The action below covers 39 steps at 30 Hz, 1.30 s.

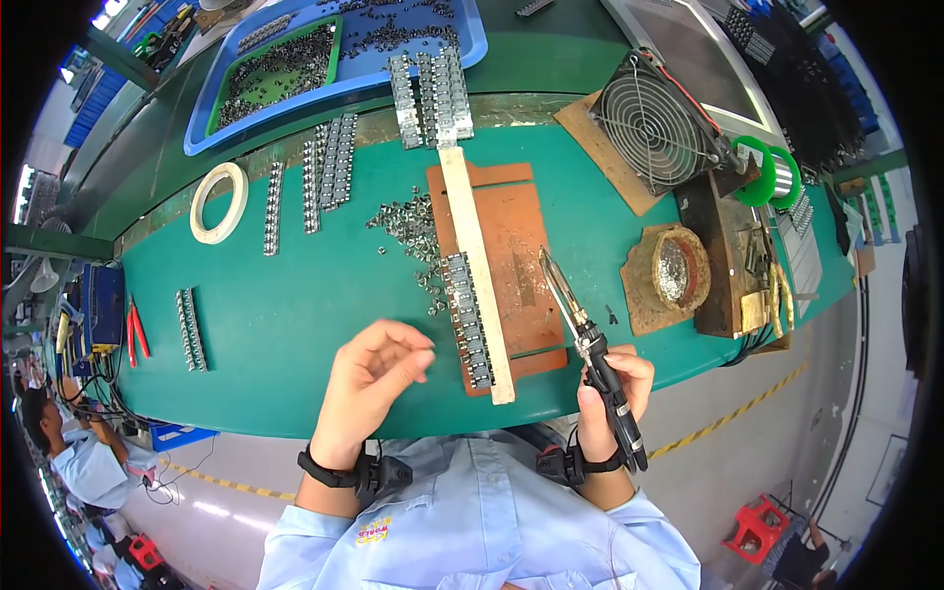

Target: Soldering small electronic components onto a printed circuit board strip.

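Note:
My right hand (629,377) grips a soldering iron (593,344) with a black handle, its metal tip pointing away over the right part of a brown board (526,256). My left hand (366,383) is closed, thumb against the curled fingers, just left of the board's near end; whatever it may pinch is too small to make out. Along the board runs a long pale bar (468,231). A strip of small circuit boards (466,320) lies against the bar's left side. Left of that strip, small metal parts (408,228) are heaped on the green mat.
More board strips (329,172) and a tape roll (219,204) lie at left, with red-handled pliers (136,329) farther left. A blue tray (393,74) stands at the back. On the right are a fan (654,123), a solder spool (769,172) and a round dish (680,267).

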Motion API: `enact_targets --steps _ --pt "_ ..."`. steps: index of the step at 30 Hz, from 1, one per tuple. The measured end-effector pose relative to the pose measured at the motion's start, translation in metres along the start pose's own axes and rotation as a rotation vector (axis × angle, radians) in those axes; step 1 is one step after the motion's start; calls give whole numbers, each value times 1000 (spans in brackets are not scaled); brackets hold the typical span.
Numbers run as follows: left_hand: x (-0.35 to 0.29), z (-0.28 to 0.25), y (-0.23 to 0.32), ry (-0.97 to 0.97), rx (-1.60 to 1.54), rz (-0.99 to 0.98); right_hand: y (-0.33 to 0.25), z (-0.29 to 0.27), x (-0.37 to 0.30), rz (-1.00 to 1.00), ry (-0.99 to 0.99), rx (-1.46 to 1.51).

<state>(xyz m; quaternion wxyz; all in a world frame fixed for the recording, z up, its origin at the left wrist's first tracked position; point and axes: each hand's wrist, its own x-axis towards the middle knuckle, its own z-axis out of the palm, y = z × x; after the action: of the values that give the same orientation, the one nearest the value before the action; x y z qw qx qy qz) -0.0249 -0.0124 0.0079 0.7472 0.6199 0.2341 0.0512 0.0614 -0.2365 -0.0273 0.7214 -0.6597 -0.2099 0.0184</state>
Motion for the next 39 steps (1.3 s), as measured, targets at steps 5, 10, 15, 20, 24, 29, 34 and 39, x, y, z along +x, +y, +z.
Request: enact_targets --steps 5,10,15,20,24,29,34,39 --pt "-2 3 0 -125 -177 -150 -2 5 0 54 57 -45" --pt "-3 4 -6 -124 -221 -127 0 3 0 -4 5 -7" --pt "-4 6 -6 -188 -212 -175 1 1 0 1 -1 -12" --pt "-2 10 -4 -224 -226 -195 1 2 0 -7 -4 -13" --pt "1 11 -5 -231 -230 -195 1 1 0 -10 -9 -21" --pt "3 12 -1 -177 -211 -203 1 1 0 -10 -14 -27" --pt "5 10 -2 -252 -189 -219 0 1 1 -17 -16 -36" --pt "6 14 4 -229 -198 -240 0 -1 -2 11 -19 -19"
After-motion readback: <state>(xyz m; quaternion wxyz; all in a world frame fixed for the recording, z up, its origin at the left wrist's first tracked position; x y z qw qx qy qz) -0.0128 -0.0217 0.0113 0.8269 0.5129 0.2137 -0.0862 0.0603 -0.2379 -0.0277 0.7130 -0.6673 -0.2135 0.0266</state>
